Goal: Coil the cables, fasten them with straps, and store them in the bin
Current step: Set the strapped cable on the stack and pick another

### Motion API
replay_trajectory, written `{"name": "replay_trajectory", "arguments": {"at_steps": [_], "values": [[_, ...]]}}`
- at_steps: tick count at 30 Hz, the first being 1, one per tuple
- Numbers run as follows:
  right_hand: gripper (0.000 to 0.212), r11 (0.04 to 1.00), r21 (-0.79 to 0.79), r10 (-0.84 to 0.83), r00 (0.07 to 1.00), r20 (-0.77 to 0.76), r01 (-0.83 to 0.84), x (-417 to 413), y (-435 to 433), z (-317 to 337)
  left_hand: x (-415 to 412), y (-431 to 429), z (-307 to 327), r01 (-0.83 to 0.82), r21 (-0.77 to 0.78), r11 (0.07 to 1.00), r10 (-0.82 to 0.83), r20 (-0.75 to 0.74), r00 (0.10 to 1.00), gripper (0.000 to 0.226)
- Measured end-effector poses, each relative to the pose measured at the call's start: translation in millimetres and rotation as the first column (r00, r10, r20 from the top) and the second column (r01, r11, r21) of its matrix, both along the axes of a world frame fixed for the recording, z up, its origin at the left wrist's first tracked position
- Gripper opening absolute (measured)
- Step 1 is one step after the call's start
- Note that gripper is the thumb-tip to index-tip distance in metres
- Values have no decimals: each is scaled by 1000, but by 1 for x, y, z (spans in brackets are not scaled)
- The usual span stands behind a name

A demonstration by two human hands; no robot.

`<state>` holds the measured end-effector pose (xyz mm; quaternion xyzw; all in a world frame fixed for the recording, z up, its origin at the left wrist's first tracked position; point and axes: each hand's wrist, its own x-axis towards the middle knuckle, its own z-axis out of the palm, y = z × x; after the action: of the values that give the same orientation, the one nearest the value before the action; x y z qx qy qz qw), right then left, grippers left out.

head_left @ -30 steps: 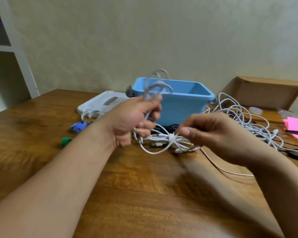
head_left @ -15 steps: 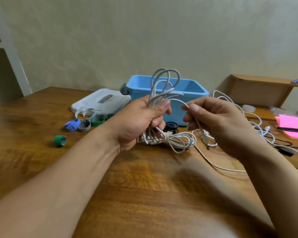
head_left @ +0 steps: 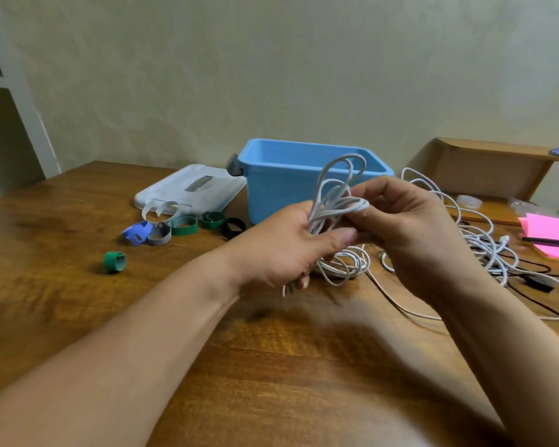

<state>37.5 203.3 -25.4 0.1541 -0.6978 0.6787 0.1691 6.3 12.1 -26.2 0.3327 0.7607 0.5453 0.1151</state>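
Observation:
My left hand (head_left: 281,246) grips a bundle of white cable loops (head_left: 336,188) upright above the wooden table (head_left: 78,301), in front of the open blue bin (head_left: 278,185). My right hand (head_left: 410,230) pinches a strand of that cable at the top of the bundle, right beside my left thumb. More loops of the cable hang below my left hand. A loose tangle of white cables (head_left: 478,233) lies on the table to the right. Several rolled straps lie left of the bin: blue (head_left: 138,232), grey (head_left: 159,234), green (head_left: 183,224) and black (head_left: 233,228).
The bin's white lid (head_left: 191,188) lies flat to its left. One green strap roll (head_left: 114,262) sits apart, nearer me. A cardboard box (head_left: 484,169) stands at the back right, with pink sticky notes (head_left: 552,233) and a pen (head_left: 549,242) in front.
My right hand drew the cable up from the table to the top of the bundle, adding a loop. My left hand kept its grip. The view panned left.

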Motion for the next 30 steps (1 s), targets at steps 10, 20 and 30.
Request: {"name": "replay_trajectory", "arguments": {"at_steps": [10,20,30], "values": [[76,938,-98,340,937,83,-332,2,-9,-2,13,1,3,269,398,877,-436,425,793,22],[39,948,-136,312,924,222,-288,9,-21,-1,13,12,-9,420,334,844,-524,682,510,30],[38,811,-531,-81,946,314,246,-5,-29,5,25,39,-15,-87,-78,993,81,-78,994,27]]}}
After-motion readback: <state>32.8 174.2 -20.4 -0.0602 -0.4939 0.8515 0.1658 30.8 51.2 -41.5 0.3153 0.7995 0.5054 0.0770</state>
